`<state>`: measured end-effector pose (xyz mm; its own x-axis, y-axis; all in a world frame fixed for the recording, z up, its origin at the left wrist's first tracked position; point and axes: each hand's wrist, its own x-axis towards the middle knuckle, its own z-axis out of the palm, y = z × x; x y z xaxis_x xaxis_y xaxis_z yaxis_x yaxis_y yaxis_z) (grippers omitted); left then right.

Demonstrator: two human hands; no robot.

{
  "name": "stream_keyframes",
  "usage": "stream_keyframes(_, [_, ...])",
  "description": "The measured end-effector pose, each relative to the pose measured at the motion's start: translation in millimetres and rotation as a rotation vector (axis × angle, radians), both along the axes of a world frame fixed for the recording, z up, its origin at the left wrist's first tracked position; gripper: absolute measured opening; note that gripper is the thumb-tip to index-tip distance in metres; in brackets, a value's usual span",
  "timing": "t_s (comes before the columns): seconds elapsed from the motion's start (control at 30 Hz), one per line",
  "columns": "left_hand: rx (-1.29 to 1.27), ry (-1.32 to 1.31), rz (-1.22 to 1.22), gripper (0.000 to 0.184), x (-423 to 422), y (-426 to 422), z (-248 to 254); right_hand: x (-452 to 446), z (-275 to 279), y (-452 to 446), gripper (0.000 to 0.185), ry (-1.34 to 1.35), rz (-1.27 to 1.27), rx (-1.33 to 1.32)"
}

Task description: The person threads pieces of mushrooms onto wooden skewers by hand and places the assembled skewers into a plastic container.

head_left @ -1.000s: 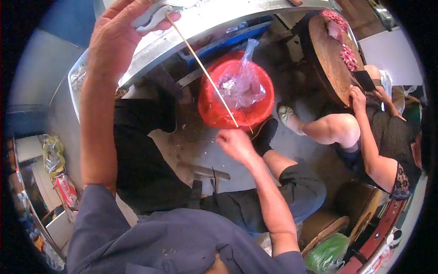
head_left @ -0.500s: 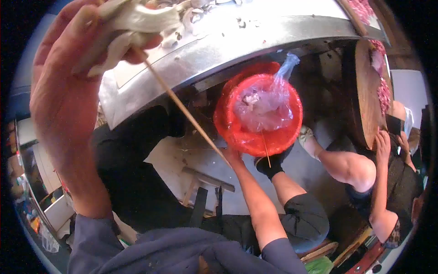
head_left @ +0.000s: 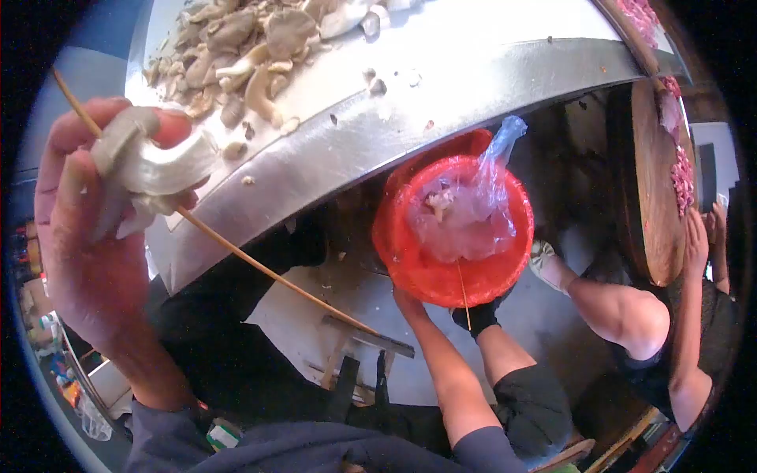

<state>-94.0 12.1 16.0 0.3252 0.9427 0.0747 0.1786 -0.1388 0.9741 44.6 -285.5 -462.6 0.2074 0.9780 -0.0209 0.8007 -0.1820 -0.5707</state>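
Observation:
My left hand [head_left: 87,177] is closed around pale oyster mushroom pieces [head_left: 162,162] threaded on a thin wooden skewer [head_left: 272,272]. One end of the skewer sticks up past my fingers, while the long bare end slants down to the right. My right hand [head_left: 408,303] reaches to the lower left side of a red bucket [head_left: 516,264]; its fingers are hidden behind the bucket, so their grip does not show. Inside the bucket lies a clear plastic bag [head_left: 465,229] with something pale in it. Another thin skewer [head_left: 464,296] crosses the bucket's front rim.
A heap of oyster mushrooms [head_left: 236,55] lies on the metal-edged table [head_left: 465,75]. At right, another person's hand [head_left: 696,240] is by a round wooden board [head_left: 658,205] with pink minced meat [head_left: 682,181]. A low stool-like frame [head_left: 367,337] stands below.
My left hand has come down and left with the skewered mushrooms, uncovering the heap on the table. The view has shifted slightly, and my right hand stays beside the bucket.

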Motion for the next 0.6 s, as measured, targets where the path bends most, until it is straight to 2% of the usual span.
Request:
stream_keyframes(0.1, [0.033, -0.012, 0.055, 0.042, 4, -2, -1, -3, -11, 14, 0.052, -0.026, 0.020, 0.015])
stream_keyframes(0.23, [0.019, -0.113, -0.083, 0.039, 5, 0, -1, -7, -13, 3, 0.051, -0.061, 0.048, 0.038])
stream_keyframes(0.4, [0.000, -0.154, -0.079, 0.032, 7, 2, -2, -10, -16, 14, 0.051, -0.091, 0.087, 0.099])
stream_keyframes(0.47, [0.020, -0.176, -0.040, 0.031, 1, 5, -5, -7, -7, 17, 0.056, -0.551, 0.121, 0.249])
stream_keyframes(0.5, [0.027, -0.202, -0.004, 0.030, 0, 6, -3, -3, 2, 22, 0.056, -0.550, 0.121, 0.262])
stream_keyframes(0.57, [-0.049, -0.210, -0.040, 0.034, 6, 5, 5, 3, 25, 28, 0.059, 0.025, 0.093, -0.299])
stream_keyframes(0.6, [-0.039, -0.212, -0.036, 0.034, 3, 4, 9, 3, 29, 33, 0.059, 0.022, 0.097, -0.290])
